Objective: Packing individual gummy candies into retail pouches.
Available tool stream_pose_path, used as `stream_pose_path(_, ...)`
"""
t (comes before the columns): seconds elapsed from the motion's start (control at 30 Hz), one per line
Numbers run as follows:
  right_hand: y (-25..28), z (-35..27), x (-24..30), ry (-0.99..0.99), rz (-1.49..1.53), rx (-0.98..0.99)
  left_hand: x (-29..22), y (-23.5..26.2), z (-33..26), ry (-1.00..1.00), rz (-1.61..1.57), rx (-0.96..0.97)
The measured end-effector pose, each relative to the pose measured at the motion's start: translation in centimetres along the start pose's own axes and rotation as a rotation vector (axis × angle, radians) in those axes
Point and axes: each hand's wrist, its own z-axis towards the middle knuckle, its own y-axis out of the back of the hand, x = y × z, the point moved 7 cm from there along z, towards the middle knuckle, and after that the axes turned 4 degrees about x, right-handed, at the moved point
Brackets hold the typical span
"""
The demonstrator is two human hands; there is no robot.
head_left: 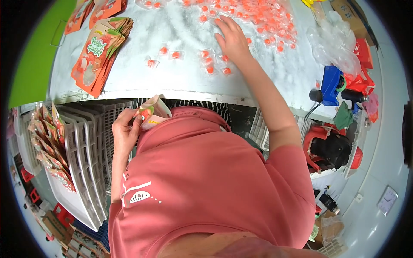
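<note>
From where I stand, the biggest thing is the pale table point(129, 56), running right across in front of a person in a pink shirt point(215, 180). To the person's left, white slatted trays point(84, 165) stand together beside the table, with filled pouches point(50, 144) lying along the outer side. A wide heap of orange-red sweets point(275, 26) in clear wrappers covers the far part of the table. Crumpled clear plastic bags point(331, 45) lie toward its right end, with a blue tape dispenser point(330, 86) nearer the front edge. Toward the left end, a fanned stack of flat red-orange pouches point(97, 56) lies at a slant near that edge.

The right hand point(235, 41) reaches over the table to the near side of the heap. Its grip is loosely open, thumb apart from the fingers; whether the fingertips touch a sweet, I cannot tell. The left hand point(124, 129) is below the table's edge, its grip closed, thumb and fingers pinching the side of a single pouch point(161, 109) in front of the person's belly. Smallest are the loose sweets point(175, 55) between the stack and the right hand, three of them grouped nearer the stack.
</note>
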Motion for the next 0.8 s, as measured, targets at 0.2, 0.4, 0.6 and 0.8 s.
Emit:
stream_pose_path(0.2, -0.9, -0.7, -1.4, -0.014, -0.125, 0.179, 0.2, 0.2, -0.6, 0.029, -0.014, -0.054)
stream_pose_path(0.4, 4.9, -4.8, -4.8, -0.249, 0.110, -0.104, 0.3, 0.0, -0.2, 0.035, 0.014, 0.015)
stream_pose_path(0.6, 2.2, -5.5, -4.9, -0.148, 0.210, 0.113, -0.5, -0.3, 0.5, 0.051, 0.011, 0.046)
stream_pose_path(0.8, 2.1, -6.5, -3.3, -0.088, 0.202, 0.225, -0.5, -0.3, 0.0, 0.053, 0.012, 0.044)
